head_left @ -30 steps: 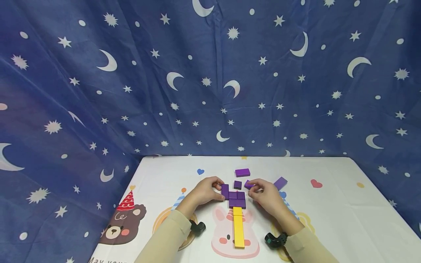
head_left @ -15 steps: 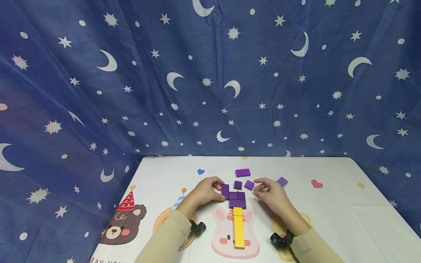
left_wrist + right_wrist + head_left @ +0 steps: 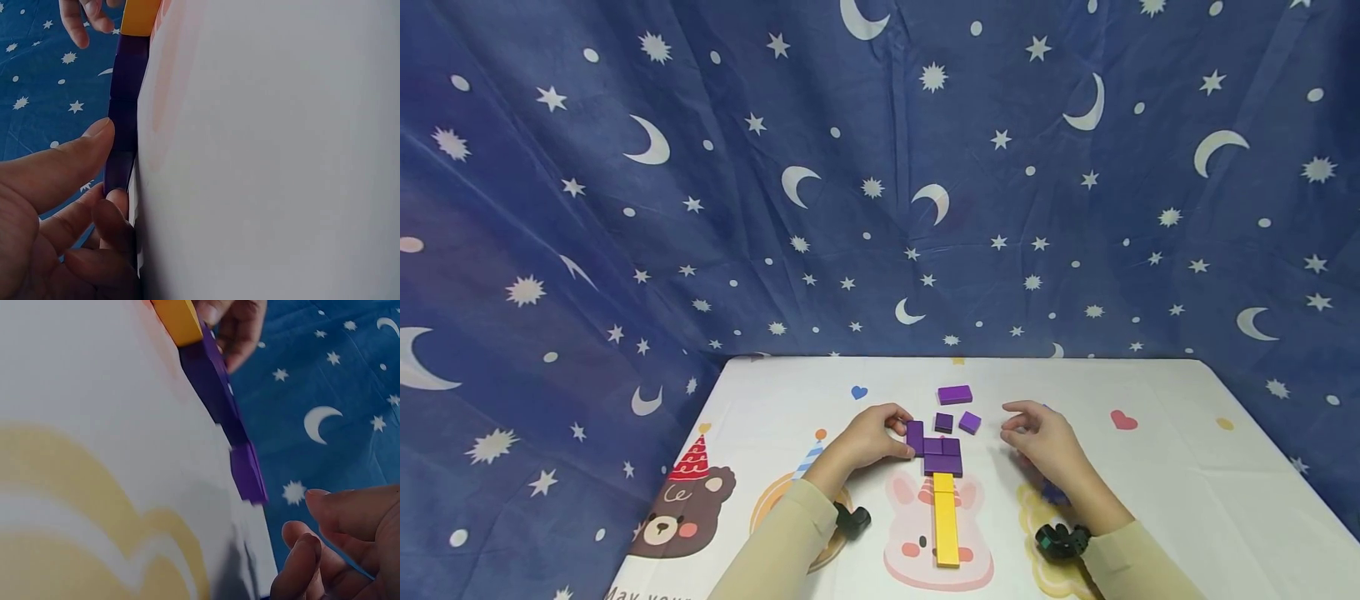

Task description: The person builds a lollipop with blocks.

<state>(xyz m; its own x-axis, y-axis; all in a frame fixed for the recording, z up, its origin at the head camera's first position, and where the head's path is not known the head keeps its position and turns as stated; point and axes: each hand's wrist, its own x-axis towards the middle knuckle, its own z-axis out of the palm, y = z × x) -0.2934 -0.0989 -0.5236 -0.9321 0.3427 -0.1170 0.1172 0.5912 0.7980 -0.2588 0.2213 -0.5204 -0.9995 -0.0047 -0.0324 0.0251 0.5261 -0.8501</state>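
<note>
My left hand (image 3: pixel 871 437) pinches an upright-lying dark purple block (image 3: pixel 914 438) between thumb and fingers. This block touches the upper left of a group of purple blocks (image 3: pixel 943 463). Below that group a long yellow strip of blocks (image 3: pixel 947 527) runs toward me. My right hand (image 3: pixel 1043 440) hovers to the right with fingers loosely bent and nothing between them. Left of it lie a small bright purple block (image 3: pixel 970 422) and a small dark purple block (image 3: pixel 943 422). In the right wrist view, the thumb and fingertips (image 3: pixel 317 501) are apart.
Farther back lies a bright purple rectangular block (image 3: pixel 955 395). Another purple block is mostly hidden behind the right hand. The white tablecloth (image 3: pixel 1187 483) carries printed cartoon animals, and a blue curtain (image 3: pixel 1000 208) with moons and stars hangs behind the table.
My right hand has let go of the small bright purple block and moved right, now covering the purple block there. My left hand has stayed on its block.
</note>
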